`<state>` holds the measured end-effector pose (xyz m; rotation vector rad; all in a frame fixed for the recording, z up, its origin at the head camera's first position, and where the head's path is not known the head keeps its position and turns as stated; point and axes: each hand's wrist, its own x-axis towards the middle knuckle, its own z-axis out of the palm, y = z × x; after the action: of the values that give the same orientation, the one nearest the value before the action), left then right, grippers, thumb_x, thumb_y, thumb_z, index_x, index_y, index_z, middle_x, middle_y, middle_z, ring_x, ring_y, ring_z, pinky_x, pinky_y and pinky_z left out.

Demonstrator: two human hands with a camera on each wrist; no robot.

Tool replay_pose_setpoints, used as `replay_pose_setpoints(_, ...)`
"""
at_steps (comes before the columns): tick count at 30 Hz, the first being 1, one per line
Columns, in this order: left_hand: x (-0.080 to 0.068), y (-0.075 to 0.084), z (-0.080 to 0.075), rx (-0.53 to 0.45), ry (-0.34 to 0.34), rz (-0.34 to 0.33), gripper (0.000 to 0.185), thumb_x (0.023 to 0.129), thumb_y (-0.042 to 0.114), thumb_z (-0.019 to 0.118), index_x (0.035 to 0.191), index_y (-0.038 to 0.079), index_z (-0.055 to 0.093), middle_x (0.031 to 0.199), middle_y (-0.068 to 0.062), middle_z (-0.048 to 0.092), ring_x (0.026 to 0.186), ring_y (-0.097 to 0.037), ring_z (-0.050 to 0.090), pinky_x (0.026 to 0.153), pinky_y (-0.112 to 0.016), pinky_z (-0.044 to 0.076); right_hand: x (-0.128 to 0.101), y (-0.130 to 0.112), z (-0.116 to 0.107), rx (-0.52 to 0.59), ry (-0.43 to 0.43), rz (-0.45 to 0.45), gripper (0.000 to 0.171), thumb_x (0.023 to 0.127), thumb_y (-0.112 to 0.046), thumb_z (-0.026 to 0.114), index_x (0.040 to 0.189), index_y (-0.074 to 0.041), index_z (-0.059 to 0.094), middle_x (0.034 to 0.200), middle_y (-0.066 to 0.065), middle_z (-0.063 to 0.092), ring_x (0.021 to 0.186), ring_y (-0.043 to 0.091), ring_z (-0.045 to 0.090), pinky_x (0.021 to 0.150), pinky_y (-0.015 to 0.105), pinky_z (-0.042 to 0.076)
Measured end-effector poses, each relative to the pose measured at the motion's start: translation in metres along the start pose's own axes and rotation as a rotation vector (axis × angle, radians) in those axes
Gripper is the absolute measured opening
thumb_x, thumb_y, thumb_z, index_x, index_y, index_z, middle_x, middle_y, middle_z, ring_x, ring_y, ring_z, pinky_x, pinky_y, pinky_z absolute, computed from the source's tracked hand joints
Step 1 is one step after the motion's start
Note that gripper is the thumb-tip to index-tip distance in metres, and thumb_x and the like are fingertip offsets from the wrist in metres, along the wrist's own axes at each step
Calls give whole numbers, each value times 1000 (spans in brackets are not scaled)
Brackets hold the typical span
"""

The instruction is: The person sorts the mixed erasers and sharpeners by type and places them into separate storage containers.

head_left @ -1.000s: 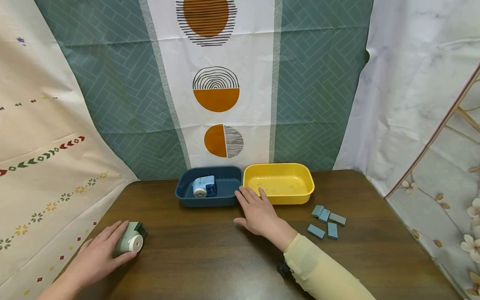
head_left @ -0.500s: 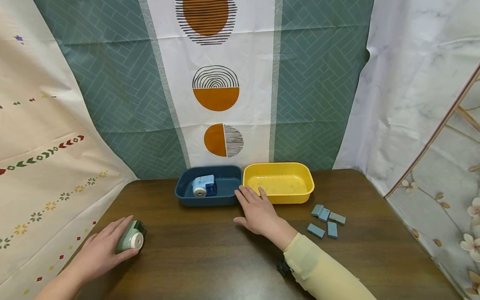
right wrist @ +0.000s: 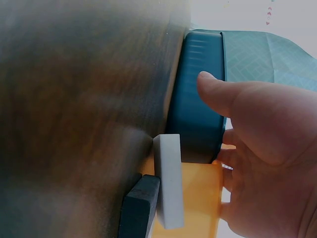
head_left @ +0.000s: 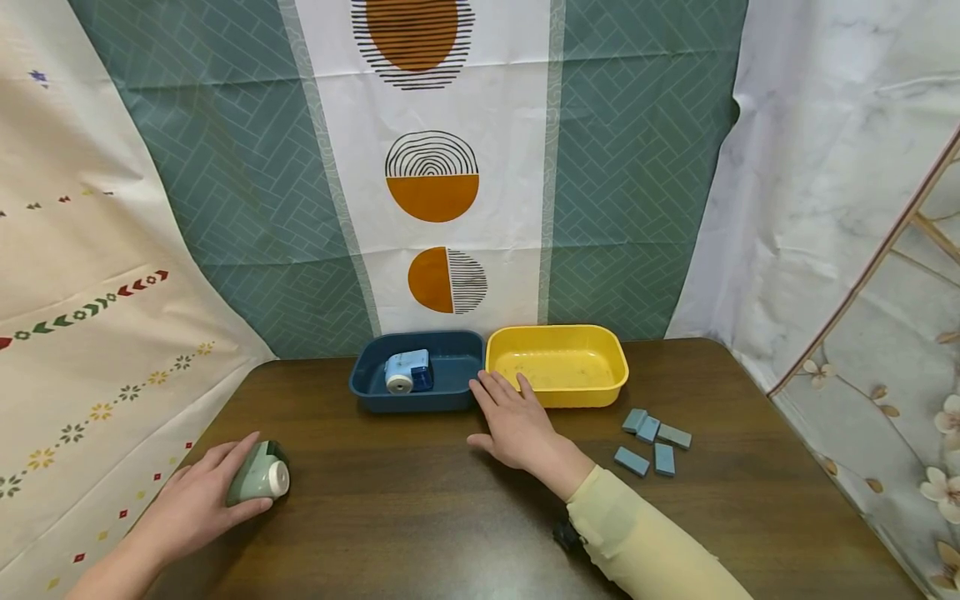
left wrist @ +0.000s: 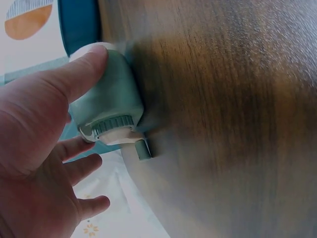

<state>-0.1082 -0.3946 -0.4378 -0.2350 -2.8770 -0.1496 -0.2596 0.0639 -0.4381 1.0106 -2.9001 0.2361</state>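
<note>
Fingers (left wrist: 81, 74) of the left hand (head_left: 197, 502) curl over a pale green pencil sharpener (head_left: 259, 479), thumb along one side and the other fingers on the far side, so the hand grips it where it sits on the dark wooden bench (head_left: 420, 508) at the near left. In the left wrist view the sharpener (left wrist: 110, 106) shows a ribbed white dial and a small green crank stub, its base on the wood.

Over at the middle of the bench the right hand (head_left: 517, 429) lies flat, fingers straight and spread, holding nothing; its fingertips touch or nearly touch the near edges of two trays (the right wrist view shows the thumb just beside the blue one). On the left stands the dark blue tray (head_left: 367, 387) with a light blue pencil sharpener (head_left: 408, 372) inside it. Touching it on the right is the yellow tray (head_left: 618, 367). To the right of that hand, five small grey-blue blocks (head_left: 651, 446) lie in a loose cluster on the bench. Patterned cloths hang behind the far edge.
</note>
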Motion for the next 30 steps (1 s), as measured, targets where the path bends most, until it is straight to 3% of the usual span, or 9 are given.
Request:
replay_pose_setpoints(8,1,3,0,8,-8,-4,103,84,46,97,158,-6,48,140,-34,61,122,-52,65,89,-74,53,0,1,1,-11,3,-1,90,107,-55,70,175,-11,31,182,11,24,168,31,21,135,61,9)
replay_pose_setpoints(21,3,9,-3,14,28,-26,105,79,51,99,156,-3,51,125,-33,67,101,-50,70,82,-69,56,0,1,2,-16,0,0,90,107,-56,68,176,-11,30,183,11,23,168,31,20,135,61,8)
replay_pose_setpoints(30,2,10,3,15,130,44,102,71,42,105,150,-2,56,111,-26,66,86,-38,69,70,-55,57,0,1,1,-17,-3,3,90,108,-57,67,176,-12,30,183,11,23,168,31,20,135,61,8)
